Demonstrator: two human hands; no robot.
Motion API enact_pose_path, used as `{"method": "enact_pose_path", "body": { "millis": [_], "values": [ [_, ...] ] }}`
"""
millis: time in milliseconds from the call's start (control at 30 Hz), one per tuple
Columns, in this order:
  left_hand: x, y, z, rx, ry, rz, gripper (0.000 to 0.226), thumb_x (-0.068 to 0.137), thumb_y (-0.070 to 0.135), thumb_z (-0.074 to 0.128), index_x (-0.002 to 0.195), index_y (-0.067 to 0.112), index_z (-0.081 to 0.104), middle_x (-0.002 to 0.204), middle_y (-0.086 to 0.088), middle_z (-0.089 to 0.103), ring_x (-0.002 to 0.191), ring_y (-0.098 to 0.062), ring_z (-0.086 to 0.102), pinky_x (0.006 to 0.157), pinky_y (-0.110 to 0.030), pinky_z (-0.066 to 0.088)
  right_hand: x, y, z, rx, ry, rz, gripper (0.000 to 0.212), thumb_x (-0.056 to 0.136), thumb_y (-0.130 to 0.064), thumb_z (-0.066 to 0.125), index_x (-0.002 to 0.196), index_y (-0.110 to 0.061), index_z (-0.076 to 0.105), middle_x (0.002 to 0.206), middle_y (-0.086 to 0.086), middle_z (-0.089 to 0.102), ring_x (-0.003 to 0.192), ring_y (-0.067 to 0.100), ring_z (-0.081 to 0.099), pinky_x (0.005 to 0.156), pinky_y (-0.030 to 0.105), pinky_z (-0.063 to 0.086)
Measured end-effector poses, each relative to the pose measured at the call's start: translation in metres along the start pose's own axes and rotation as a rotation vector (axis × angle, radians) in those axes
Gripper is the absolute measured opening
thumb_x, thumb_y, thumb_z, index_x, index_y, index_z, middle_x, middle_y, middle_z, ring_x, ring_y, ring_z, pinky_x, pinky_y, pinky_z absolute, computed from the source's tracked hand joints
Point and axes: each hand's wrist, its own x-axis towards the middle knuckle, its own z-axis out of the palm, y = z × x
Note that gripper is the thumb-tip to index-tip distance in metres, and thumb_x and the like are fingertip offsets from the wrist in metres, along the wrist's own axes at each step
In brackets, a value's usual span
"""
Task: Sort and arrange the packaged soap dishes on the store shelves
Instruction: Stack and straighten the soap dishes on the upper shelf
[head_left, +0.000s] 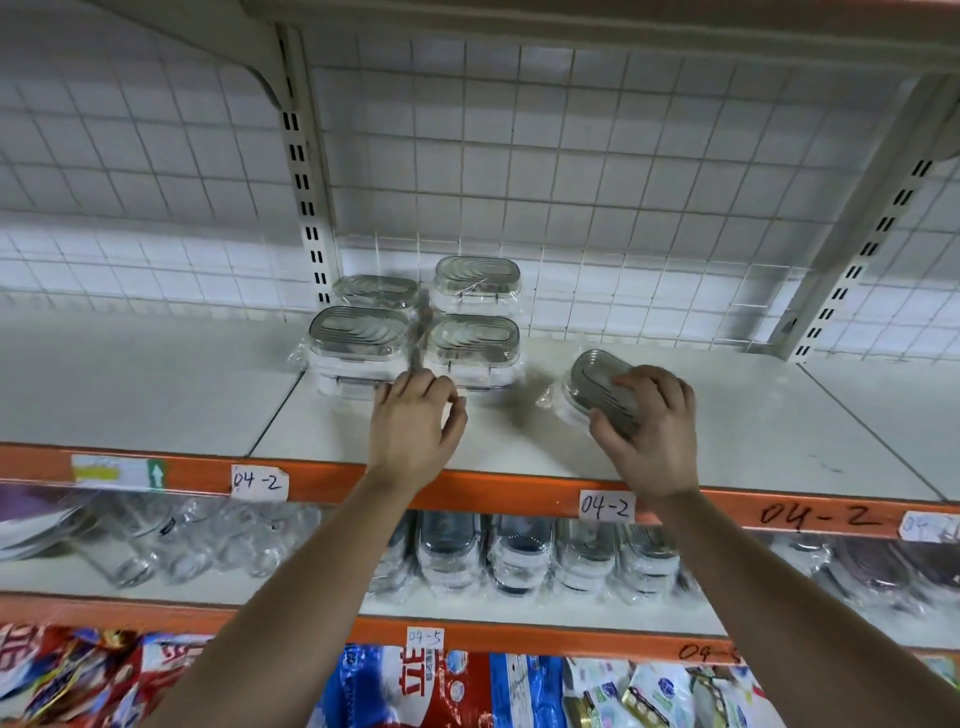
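Packaged soap dish (595, 382) sits on the white shelf (156, 395), right of centre, tilted, with its long axis running far-left to near-right. Right hand (654, 431) grips its near end, fingers curled over the ribbed lid and thumb on the near side. Left hand (415, 426), fingers loosely curled and holding nothing, sits at the front of the stacked soap dishes (475, 338) to the left.

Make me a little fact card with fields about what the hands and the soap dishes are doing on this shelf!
Place: upper shelf, orange front edge, label reading 04-2
Soap dish group: wrapped, two rows of two, near the back grid
Loose soap dish: alone to the right, turned askew
Right hand: fingers curled round the loose soap dish
Left hand: at the group's front; grip unclear
Lower soap dishes: row on the shelf below
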Motion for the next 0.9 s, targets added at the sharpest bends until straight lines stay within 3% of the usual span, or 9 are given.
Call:
{"method": "enact_pose_path", "body": {
  "millis": [100, 200, 367, 467, 567, 633, 733, 900],
  "values": [
    [0.003, 0.003, -0.001, 0.004, -0.024, -0.010, 0.029, 0.090, 0.032, 0.044, 0.079, 0.015, 0.064, 0.079, -0.003, 0.062, 0.075, -0.026, 0.059, 0.073, -0.039, 0.047, 0.014, -0.023, 0.001, 0.126, 0.060, -0.054, 0.047, 0.079, -0.042, 0.061, 0.108, -0.006, 0.067, 0.116, 0.013, 0.058, 0.113, 0.032, 0.051, 0.103, 0.021, 0.031],
    [-0.001, 0.004, -0.004, 0.014, 0.005, 0.027, 0.028, 0.089, 0.030, 0.048, 0.075, 0.015, 0.067, 0.072, -0.002, 0.063, 0.068, -0.023, 0.059, 0.073, -0.037, 0.047, 0.039, -0.055, 0.013, 0.234, 0.044, -0.119, 0.045, 0.078, -0.040, 0.064, 0.107, -0.006, 0.067, 0.114, 0.012, 0.056, 0.112, 0.029, 0.053, 0.099, 0.033, 0.041],
    [-0.001, 0.003, -0.002, 0.081, -0.001, 0.035, 0.031, 0.088, 0.032, 0.047, 0.066, 0.016, 0.061, 0.068, -0.002, 0.061, 0.066, -0.025, 0.059, 0.073, -0.036, 0.045, 0.084, -0.100, 0.040, 0.305, -0.041, -0.218, 0.044, 0.077, -0.040, 0.067, 0.107, -0.009, 0.067, 0.113, 0.009, 0.054, 0.109, 0.028, 0.055, 0.096, 0.035, 0.045],
    [0.000, 0.002, 0.000, 0.067, 0.008, 0.016, 0.032, 0.087, 0.033, 0.048, 0.062, 0.015, 0.057, 0.066, -0.002, 0.059, 0.065, -0.025, 0.058, 0.072, -0.036, 0.042, 0.103, -0.108, 0.059, 0.222, -0.144, -0.295, 0.046, 0.078, -0.046, 0.061, 0.109, -0.012, 0.067, 0.111, 0.006, 0.058, 0.110, 0.030, 0.054, 0.099, 0.047, 0.042],
    [0.000, 0.002, 0.000, 0.061, 0.023, 0.016, 0.032, 0.086, 0.033, 0.048, 0.061, 0.015, 0.057, 0.066, -0.002, 0.059, 0.064, -0.026, 0.057, 0.072, -0.036, 0.040, 0.104, -0.103, 0.076, 0.033, -0.351, -0.256, 0.060, 0.080, -0.061, 0.041, 0.120, -0.023, 0.065, 0.122, -0.003, 0.062, 0.127, 0.028, 0.046, 0.109, 0.060, 0.028],
    [0.001, 0.002, 0.001, 0.058, 0.025, 0.017, 0.032, 0.085, 0.034, 0.049, 0.060, 0.015, 0.056, 0.065, -0.003, 0.059, 0.064, -0.027, 0.057, 0.072, -0.036, 0.039, 0.100, -0.099, 0.079, -0.011, -0.352, -0.216, 0.066, 0.083, -0.066, 0.033, 0.128, -0.028, 0.061, 0.131, -0.007, 0.060, 0.135, 0.027, 0.038, 0.112, 0.057, 0.023],
    [0.001, 0.001, 0.001, 0.049, 0.012, 0.027, 0.032, 0.086, 0.033, 0.049, 0.061, 0.015, 0.056, 0.065, -0.003, 0.058, 0.064, -0.027, 0.056, 0.071, -0.036, 0.040, 0.099, -0.101, 0.075, -0.050, -0.329, -0.212, 0.059, 0.088, -0.062, 0.038, 0.131, -0.028, 0.060, 0.135, -0.007, 0.058, 0.136, 0.030, 0.036, 0.111, 0.052, 0.025],
    [0.000, 0.003, -0.002, 0.075, -0.025, 0.055, 0.032, 0.087, 0.033, 0.047, 0.064, 0.015, 0.059, 0.067, -0.003, 0.059, 0.066, -0.027, 0.058, 0.071, -0.036, 0.043, 0.088, -0.094, 0.058, -0.005, -0.301, -0.232, 0.055, 0.091, -0.054, 0.043, 0.131, -0.019, 0.060, 0.135, 0.000, 0.058, 0.129, 0.029, 0.043, 0.102, 0.047, 0.036]
  ]
}}
